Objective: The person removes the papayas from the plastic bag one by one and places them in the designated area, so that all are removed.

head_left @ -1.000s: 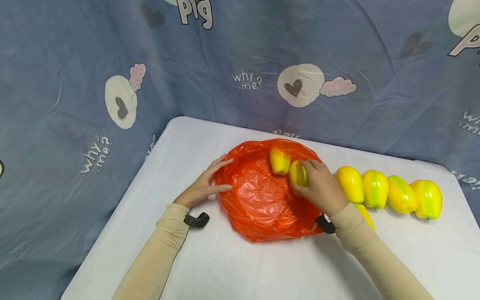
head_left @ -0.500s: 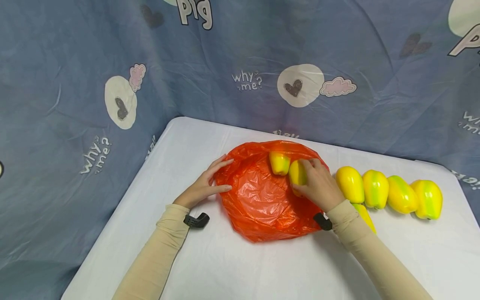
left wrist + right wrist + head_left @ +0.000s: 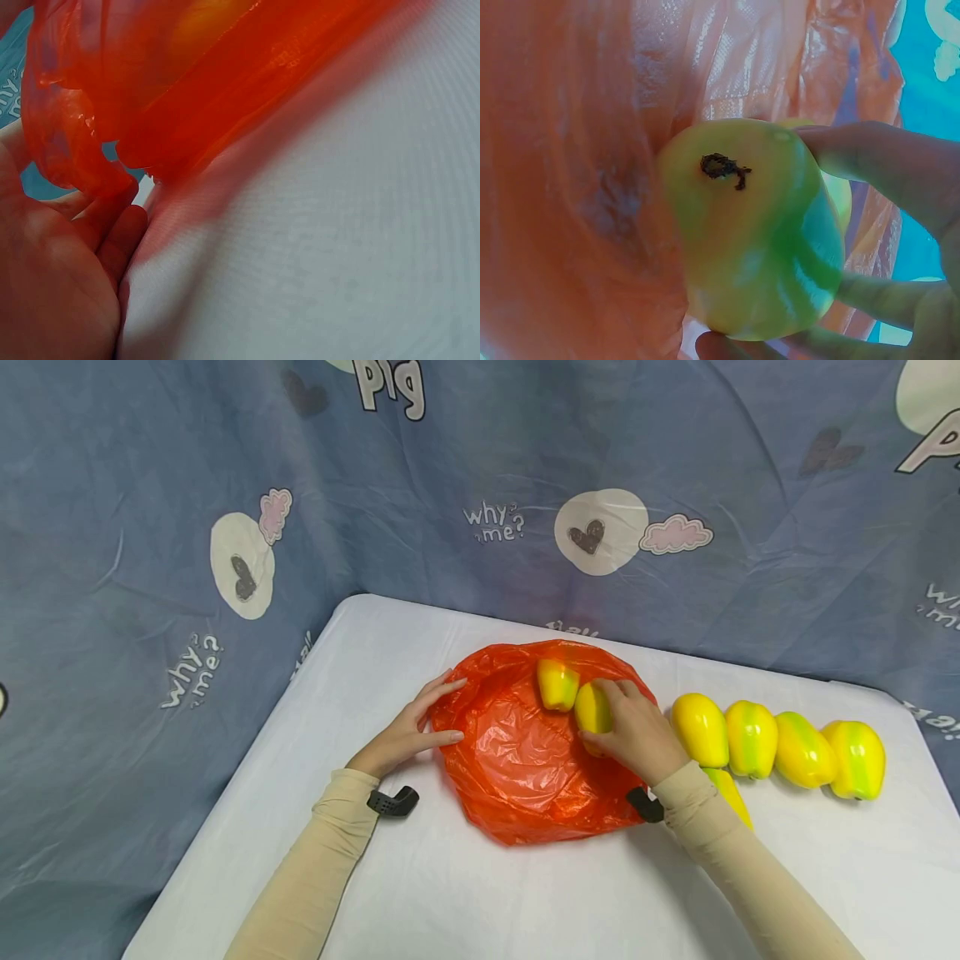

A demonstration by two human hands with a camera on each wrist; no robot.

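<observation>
A red plastic bag [image 3: 517, 760] lies on the table with its mouth spread upward. My left hand [image 3: 408, 731] is at its left edge, thumb and fingers spread apart and touching the plastic. In the left wrist view, thin red film drapes against the fingers of the left hand [image 3: 60, 262]. Inside the bag, my right hand [image 3: 641, 731] grips a yellow-green mango [image 3: 593, 708] between thumb and fingers. The right wrist view shows this mango [image 3: 750, 232] with a dark stem scar, partly covered by plastic at its left. Another mango [image 3: 557, 685] sits in the bag just left of it.
Right of the bag, several mangoes [image 3: 750, 739] stand in a row on the white table [image 3: 450, 893]. One more mango [image 3: 727, 793] is half hidden behind the right forearm. A blue printed curtain [image 3: 450, 460] hangs behind the table.
The right hand and its mango have shifted very slightly left. The bag's right rim has spread a little outward. The left hand has stayed in place.
</observation>
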